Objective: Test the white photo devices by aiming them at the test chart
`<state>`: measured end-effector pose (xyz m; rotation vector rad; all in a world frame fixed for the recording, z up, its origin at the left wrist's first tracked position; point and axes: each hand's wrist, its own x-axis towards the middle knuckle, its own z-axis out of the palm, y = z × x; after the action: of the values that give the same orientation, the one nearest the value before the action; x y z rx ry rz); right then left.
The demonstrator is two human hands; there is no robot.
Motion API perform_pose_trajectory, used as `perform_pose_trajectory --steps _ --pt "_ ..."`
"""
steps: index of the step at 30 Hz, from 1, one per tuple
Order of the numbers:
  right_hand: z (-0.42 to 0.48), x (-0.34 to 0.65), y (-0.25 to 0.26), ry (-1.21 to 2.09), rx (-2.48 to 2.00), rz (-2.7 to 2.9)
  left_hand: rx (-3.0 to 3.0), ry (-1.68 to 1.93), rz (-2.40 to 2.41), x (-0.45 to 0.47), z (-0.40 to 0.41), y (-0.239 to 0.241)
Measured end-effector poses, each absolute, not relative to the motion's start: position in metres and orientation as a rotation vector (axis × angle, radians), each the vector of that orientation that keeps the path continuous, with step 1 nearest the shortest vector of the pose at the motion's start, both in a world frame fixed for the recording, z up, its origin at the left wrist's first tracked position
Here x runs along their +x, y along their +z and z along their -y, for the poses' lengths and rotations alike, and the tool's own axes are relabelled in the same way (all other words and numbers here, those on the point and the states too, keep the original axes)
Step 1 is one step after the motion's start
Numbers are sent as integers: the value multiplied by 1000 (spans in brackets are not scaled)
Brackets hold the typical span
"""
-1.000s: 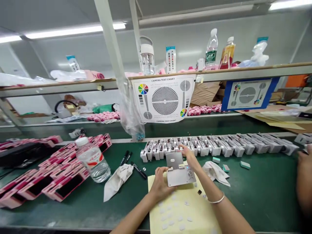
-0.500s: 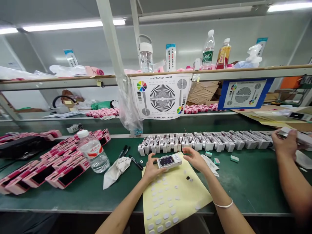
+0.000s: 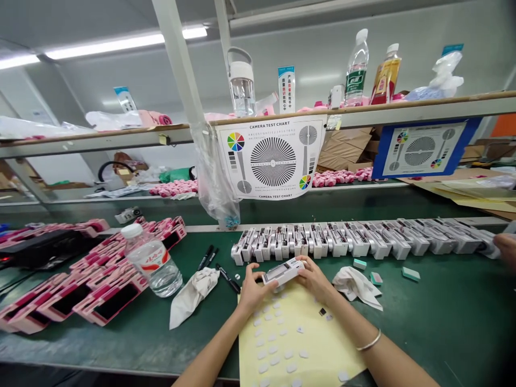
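Note:
A small white digital camera (image 3: 283, 272) is held up between both hands, tilted, just above the far end of a yellow sheet (image 3: 318, 344). My left hand (image 3: 255, 290) grips its left end, with the thumb along the lower edge. At the opposite end, the fingers of my right hand (image 3: 315, 278) are closed on the camera's right side. Small white pads (image 3: 291, 367) are scattered over the sheet, and a tiny dark square piece (image 3: 322, 311) lies near my right forearm. Behind the hands runs a row of partly open white cameras (image 3: 318, 240).
Pink cameras (image 3: 108, 295) and a water bottle (image 3: 155, 262) stand to the left, beside a crumpled cloth (image 3: 193, 295) and black markers (image 3: 228, 278). On the right lie another cloth (image 3: 357, 285) and green-white blocks (image 3: 410, 274). A test chart (image 3: 273, 161) hangs ahead. Another person's hand (image 3: 507, 248) shows at the right edge.
My right hand has come in from the side and taken hold of the camera, which is now tipped differently. The other person's hand has moved toward the right edge, and the view has shifted slightly.

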<state>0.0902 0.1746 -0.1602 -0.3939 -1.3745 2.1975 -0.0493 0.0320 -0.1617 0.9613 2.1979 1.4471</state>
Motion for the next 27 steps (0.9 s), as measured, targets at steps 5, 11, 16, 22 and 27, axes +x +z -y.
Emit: perform_pose_trajectory --steps 5,11,16,22,27 --pt "-169 88 -156 2243 -410 1246 987 1432 -2171 -46 -32 -159" --pt "-165 83 -159 2214 -462 1167 1016 1418 -2169 -44 -33 -157" --pt "-164 79 -162 2158 -496 1169 1052 1408 -2181 -46 -32 -159" --pt "-169 83 -160 2133 -461 1339 1192 1433 -2245 -49 -31 -167" --pt "-173 92 -157 1996 -367 1579 1555 1494 -2350 -48 -26 -173"
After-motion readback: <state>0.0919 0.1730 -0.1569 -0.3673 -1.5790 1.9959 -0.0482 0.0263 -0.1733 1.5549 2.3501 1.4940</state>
